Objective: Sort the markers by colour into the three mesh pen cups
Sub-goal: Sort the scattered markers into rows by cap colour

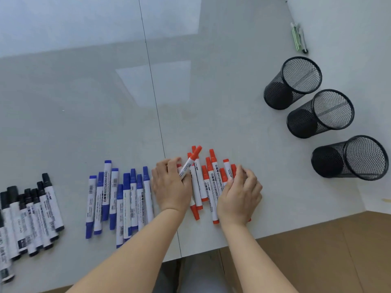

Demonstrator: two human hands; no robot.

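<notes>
Three groups of whiteboard markers lie sorted by colour on the pale bench (pixel 211 92), with both hands at the red group.

The left hand (pixel 171 188) has its fingers curled round one red marker (pixel 190 161), tilted up over the red markers (pixel 208 187) at near centre. The right hand (pixel 240 193) rests on that group's right side, fingers curled onto the barrels. Blue markers (pixel 120 197) lie just left; black markers (pixel 29 216) lie at far left. Three black mesh pen cups (pixel 293 82) (pixel 320 114) (pixel 349 158) stand at the right, holding no markers. A few pens (pixel 299 38) lie at the far right.
</notes>
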